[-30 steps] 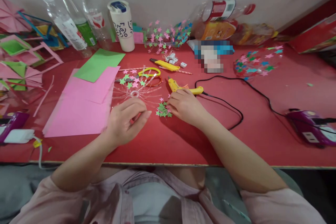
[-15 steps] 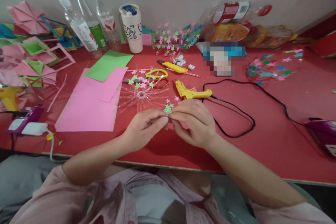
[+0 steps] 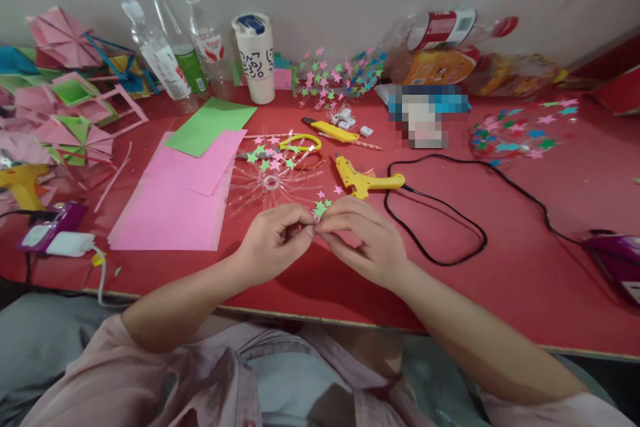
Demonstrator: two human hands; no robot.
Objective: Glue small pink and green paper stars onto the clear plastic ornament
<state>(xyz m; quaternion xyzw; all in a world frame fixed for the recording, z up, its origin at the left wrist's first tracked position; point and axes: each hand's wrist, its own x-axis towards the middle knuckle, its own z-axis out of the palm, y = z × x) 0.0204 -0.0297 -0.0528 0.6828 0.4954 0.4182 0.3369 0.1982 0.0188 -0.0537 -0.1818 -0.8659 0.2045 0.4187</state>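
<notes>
My left hand [image 3: 277, 240] and my right hand [image 3: 367, 237] meet fingertip to fingertip above the red table, both pinched closed. Whatever lies between the fingertips is tiny and mostly covered by them, so I cannot make it out. Just beyond the fingers lie small green and pink paper stars [image 3: 320, 208]. A clear plastic piece cut into thin strips round a bottle neck [image 3: 271, 182] spreads out behind my left hand, with stars on some strips. Past my right hand rests a yellow hot glue gun [image 3: 367, 179], its black cord trailing right.
Pink paper [image 3: 165, 207] and green paper [image 3: 213, 125] lie left. Scissors [image 3: 305, 142] and a yellow box cutter [image 3: 333, 131] sit behind the strips. Bottles [image 3: 163, 67] and a white tumbler [image 3: 257, 60] stand by the wall. A purple power strip [image 3: 65, 217] lies left.
Both hands stay pinched together, with the fingertips shifted slightly left. The whole view has moved a little, so the table things appear slightly lower.
</notes>
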